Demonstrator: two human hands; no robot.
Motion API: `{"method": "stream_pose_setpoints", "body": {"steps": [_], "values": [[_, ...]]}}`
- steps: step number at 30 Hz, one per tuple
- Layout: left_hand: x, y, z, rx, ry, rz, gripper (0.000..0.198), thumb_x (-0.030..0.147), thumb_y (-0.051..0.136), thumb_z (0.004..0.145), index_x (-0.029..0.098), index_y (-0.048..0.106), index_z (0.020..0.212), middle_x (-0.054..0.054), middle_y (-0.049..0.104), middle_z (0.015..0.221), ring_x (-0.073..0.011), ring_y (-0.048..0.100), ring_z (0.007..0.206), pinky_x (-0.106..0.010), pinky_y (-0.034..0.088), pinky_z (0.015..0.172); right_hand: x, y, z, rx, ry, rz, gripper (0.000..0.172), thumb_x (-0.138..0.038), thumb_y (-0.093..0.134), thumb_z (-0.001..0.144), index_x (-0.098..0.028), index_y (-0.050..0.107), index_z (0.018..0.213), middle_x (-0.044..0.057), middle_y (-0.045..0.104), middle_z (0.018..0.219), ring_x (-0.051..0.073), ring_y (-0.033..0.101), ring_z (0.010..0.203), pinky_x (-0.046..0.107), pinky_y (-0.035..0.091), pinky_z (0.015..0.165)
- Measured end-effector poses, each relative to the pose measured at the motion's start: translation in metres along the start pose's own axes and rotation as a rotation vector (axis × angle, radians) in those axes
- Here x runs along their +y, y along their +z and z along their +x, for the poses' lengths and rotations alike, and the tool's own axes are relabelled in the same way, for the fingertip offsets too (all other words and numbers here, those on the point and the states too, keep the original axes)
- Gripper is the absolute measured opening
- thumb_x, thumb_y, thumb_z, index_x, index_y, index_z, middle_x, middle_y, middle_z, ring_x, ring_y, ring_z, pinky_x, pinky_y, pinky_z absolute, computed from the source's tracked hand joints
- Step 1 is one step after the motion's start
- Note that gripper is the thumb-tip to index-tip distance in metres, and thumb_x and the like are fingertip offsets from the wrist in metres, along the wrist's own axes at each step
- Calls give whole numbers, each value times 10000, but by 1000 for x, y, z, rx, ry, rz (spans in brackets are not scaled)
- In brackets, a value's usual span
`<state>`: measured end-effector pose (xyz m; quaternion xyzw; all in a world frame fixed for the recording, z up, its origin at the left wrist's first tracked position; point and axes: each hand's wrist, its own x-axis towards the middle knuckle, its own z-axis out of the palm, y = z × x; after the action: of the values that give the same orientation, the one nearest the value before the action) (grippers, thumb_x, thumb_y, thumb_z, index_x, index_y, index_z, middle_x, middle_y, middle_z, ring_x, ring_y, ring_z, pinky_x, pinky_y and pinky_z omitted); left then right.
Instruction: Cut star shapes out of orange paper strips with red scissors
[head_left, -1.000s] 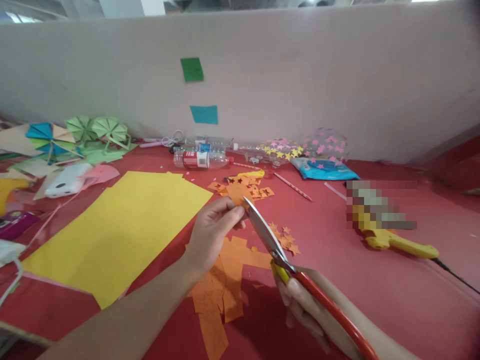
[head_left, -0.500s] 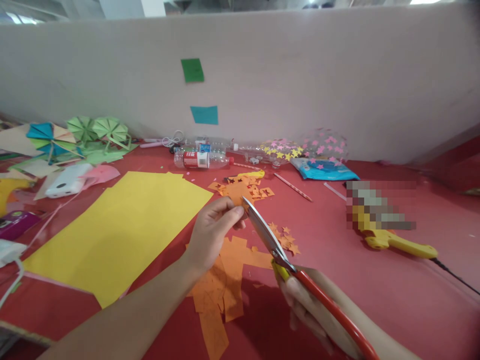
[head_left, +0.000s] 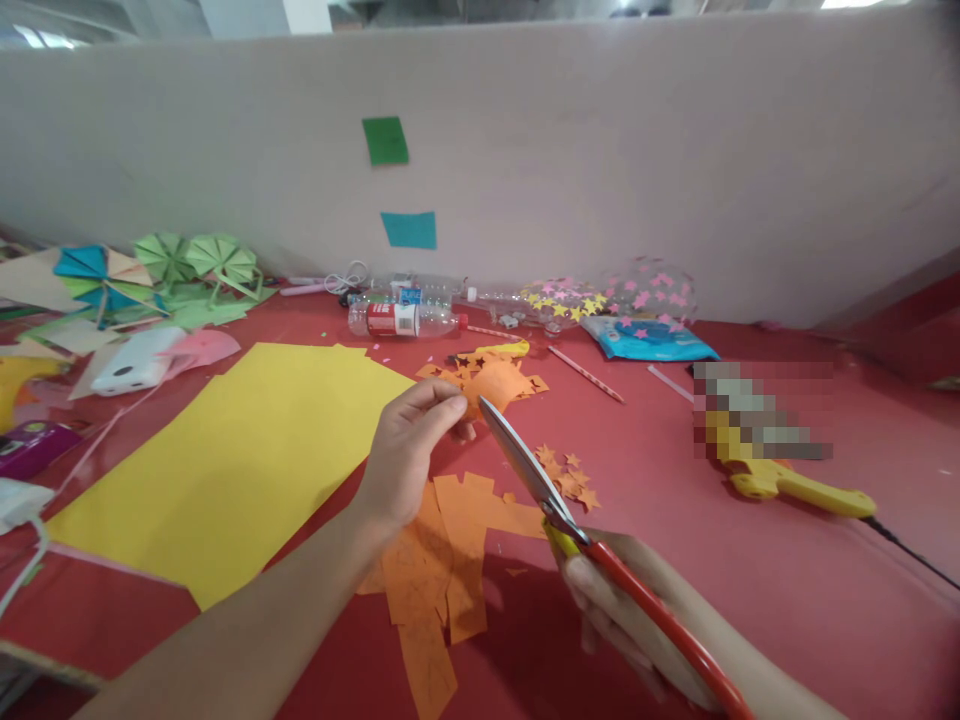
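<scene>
My left hand (head_left: pixel 405 450) pinches a small piece of orange paper (head_left: pixel 496 385) above the red table (head_left: pixel 675 510). My right hand (head_left: pixel 630 620) is wrapped round the red handles of a pair of scissors (head_left: pixel 540 485). Their closed metal blades point up and left, and the tip sits just below the orange piece. Orange paper strips (head_left: pixel 442 560) lie flat under both hands. Small orange cut-out stars (head_left: pixel 570 478) are scattered just right of the blades.
A big yellow sheet (head_left: pixel 232 460) covers the left of the table. Behind are orange scraps with star holes (head_left: pixel 517 380), a plastic bottle (head_left: pixel 397 319), a star-dotted balloon (head_left: pixel 652 290), green paper fans (head_left: pixel 195 262), a white device (head_left: pixel 135 365) and a yellow glue gun (head_left: pixel 795 485).
My left hand has lifted slightly up and left, turning the orange piece so it shows above the scissor tip. The scissors and right hand have barely moved.
</scene>
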<state>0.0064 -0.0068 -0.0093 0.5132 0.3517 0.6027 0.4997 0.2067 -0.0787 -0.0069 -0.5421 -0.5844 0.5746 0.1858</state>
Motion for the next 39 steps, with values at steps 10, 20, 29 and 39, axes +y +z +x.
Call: {"method": "stream_pose_setpoints", "body": {"steps": [10, 20, 29, 39], "values": [[2, 1, -2, -61, -57, -32, 156, 226, 553, 852, 173, 609, 715, 16, 599, 687, -90, 540, 620, -230, 436, 631, 3, 0, 1, 29, -46, 20, 465, -637, 487, 825, -228, 373, 636, -101, 365, 429, 55, 338, 332, 184, 267, 345], [3, -1, 0, -22, 17, 6, 192, 204, 553, 852, 184, 599, 666, 31, 557, 626, -83, 511, 595, -225, 422, 615, -1, 0, 3, -25, -71, 36, 572, -780, 486, 748, -238, 356, 620, -110, 335, 423, 66, 330, 352, 220, 362, 430], [2, 0, -1, -50, 25, 58, 163, 207, 563, 848, 189, 631, 701, 31, 554, 639, -80, 519, 595, -218, 430, 599, 17, -9, 9, -135, -194, -66, 610, -829, 351, 771, -231, 345, 649, -104, 293, 451, 67, 279, 375, 231, 296, 432], [3, -1, 0, -46, 23, 121, 170, 223, 573, 837, 187, 621, 678, 30, 537, 606, -86, 509, 584, -223, 427, 597, 4, -7, 2, -93, -121, -30, 611, -832, 360, 759, -232, 339, 649, -88, 324, 467, 91, 380, 422, 207, 319, 402]]}}
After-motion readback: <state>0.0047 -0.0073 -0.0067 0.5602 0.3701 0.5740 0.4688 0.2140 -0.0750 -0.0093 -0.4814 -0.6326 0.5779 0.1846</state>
